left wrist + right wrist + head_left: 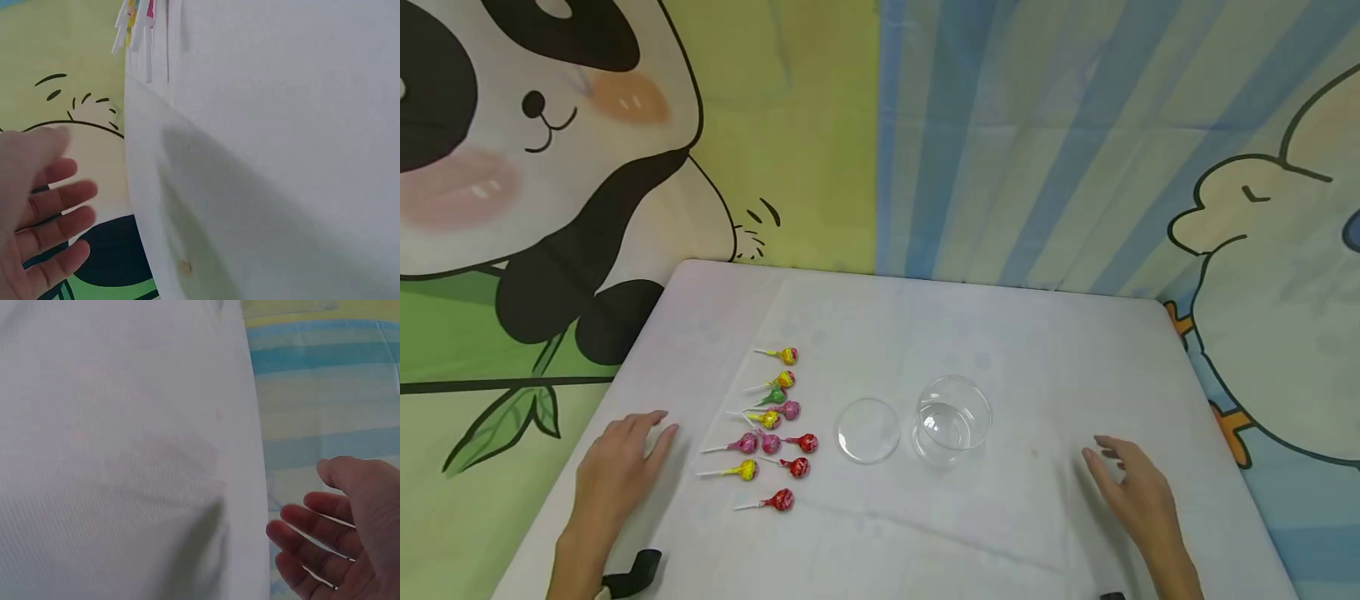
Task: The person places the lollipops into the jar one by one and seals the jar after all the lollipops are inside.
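Observation:
My left hand (617,467) hovers over the left side of the white table, its fingers relaxed and holding nothing. To its right lie several wrapped lollipops in a loose column, among them a yellow lollipop (747,470), a green lollipop (774,395) and a red lollipop (782,500). A clear round jar (953,425) stands near the middle, with a round transparent lid (868,446) lying flat just left of it. At the right side is my right hand (1138,496), fingers loosely bent and nothing in them. Lollipop sticks (140,31) show at the top of the left wrist view.
The white table (1000,533) has its far edge against a printed cloth backdrop (820,150) with a panda and blue stripes. A black strap piece (634,575) is at my left wrist.

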`<state>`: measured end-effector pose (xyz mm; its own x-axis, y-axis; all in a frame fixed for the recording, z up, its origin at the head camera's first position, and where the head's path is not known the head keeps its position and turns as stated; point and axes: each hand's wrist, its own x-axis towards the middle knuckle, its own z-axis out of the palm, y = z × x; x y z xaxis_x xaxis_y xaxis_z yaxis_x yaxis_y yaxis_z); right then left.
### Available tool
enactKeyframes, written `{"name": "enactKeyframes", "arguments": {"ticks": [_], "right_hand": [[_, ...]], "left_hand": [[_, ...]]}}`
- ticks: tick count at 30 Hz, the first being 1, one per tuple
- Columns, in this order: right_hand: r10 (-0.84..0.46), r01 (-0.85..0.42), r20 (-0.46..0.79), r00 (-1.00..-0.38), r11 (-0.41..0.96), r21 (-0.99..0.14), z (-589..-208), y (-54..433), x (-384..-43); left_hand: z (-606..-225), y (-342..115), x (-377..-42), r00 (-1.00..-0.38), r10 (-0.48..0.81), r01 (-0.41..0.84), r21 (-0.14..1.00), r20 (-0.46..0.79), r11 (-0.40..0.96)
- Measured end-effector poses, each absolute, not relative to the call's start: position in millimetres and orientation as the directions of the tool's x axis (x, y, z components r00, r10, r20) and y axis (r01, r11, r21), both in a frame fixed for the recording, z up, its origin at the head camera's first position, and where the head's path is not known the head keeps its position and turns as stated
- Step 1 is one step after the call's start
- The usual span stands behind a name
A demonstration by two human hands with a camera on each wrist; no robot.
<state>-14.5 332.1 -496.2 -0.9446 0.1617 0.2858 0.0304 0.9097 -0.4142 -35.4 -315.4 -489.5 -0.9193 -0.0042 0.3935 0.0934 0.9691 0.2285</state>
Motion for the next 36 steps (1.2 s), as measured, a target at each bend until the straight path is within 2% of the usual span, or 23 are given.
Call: {"name": "enactKeyframes", "arguments": {"ticks": [2,5,10,13,18,23,26,31,36], "right_hand": [[0.167,-0.009,0.294,-0.941,0.857,-0.514,-499.8,326.1,-15.1],[0.195,-0.001,0.216,-0.957,0.739,-0.673,-497.5,312.2,-14.8],[0.245,0.127,0.004,-0.97,0.516,-0.847,-495.8,291.4,-16.3],[0.257,0.159,-0.055,-0.965,0.406,-0.9,-503.2,285.0,-19.3],[0.261,0.169,-0.085,-0.962,0.319,-0.933,-506.4,268.9,-24.1],[0.224,0.106,-0.051,-0.973,0.242,-0.964,-506.5,251.0,-28.7],[0.152,0.017,0.018,-0.988,0.231,-0.973,-506.8,241.3,-30.7],[-0.025,-0.156,0.155,-0.988,0.288,-0.945,-510.1,226.8,-34.5],[-0.098,-0.211,0.19,-0.977,0.302,-0.93,-512.4,213.5,-40.2]], "left_hand": [[-487.8,-312.8,-35.1,-0.892,-0.019,0.095,0.23,0.451,0.969],[-484.9,-308.8,-34.0,-0.893,-0.047,0.074,0.249,0.448,0.966],[-483.8,-297.2,-31.5,-0.936,-0.104,0.017,0.336,0.337,0.942],[-486.0,-288.7,-29.5,-0.953,-0.116,-0.004,0.372,0.279,0.928],[-484.0,-274.9,-25.1,-0.986,-0.105,-0.047,0.385,0.132,0.922],[-478.5,-261.8,-18.9,-0.998,-0.067,-0.059,0.351,0.009,0.934],[-478.8,-258.1,-15.5,-0.999,-0.052,-0.054,0.333,-0.014,0.941],[-484.5,-258.9,-9.3,-0.997,-0.065,-0.078,0.317,-0.05,0.945],[-492.1,-262.7,-3.3,-0.998,-0.043,-0.024,0.307,0.053,0.951]]}}
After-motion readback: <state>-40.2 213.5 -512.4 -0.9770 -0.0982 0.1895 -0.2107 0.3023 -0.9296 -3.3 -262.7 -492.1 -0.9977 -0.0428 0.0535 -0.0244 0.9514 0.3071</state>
